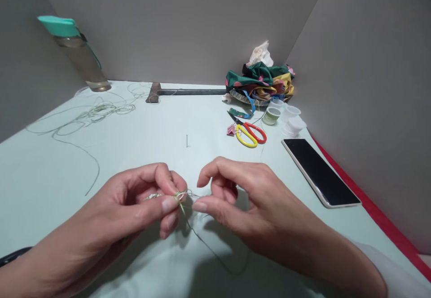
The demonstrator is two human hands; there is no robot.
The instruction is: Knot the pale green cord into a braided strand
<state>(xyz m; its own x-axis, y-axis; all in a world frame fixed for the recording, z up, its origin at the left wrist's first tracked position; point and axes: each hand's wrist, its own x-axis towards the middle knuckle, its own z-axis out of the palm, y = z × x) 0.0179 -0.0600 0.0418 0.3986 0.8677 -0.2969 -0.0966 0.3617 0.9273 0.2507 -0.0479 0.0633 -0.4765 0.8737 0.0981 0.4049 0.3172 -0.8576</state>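
Note:
My left hand (pixel 141 203) pinches a knotted green cord (pixel 182 195) between thumb and index finger, near the front middle of the table. A pale braided stretch of it shows behind the thumb, and part is hidden in the palm. Thin loose ends stick out to the right, while one dark strand (pixel 205 244) trails down onto the table. Just right of the knot is my right hand (pixel 235 190), its thumb and index finger apart and the other fingers curled. Its thumb tip is close to the loose ends; whether it touches them I cannot tell.
A nail (pixel 187 141) stands up from the table ahead. Behind are a hammer (pixel 188 92), tangled cord (pixel 97 113) and a bottle (pixel 79 57). To the right are scissors (pixel 247 131), a green thread spool (pixel 271 116), white spools (pixel 293 126), bundled fabric (pixel 262 82) and a phone (pixel 319 172).

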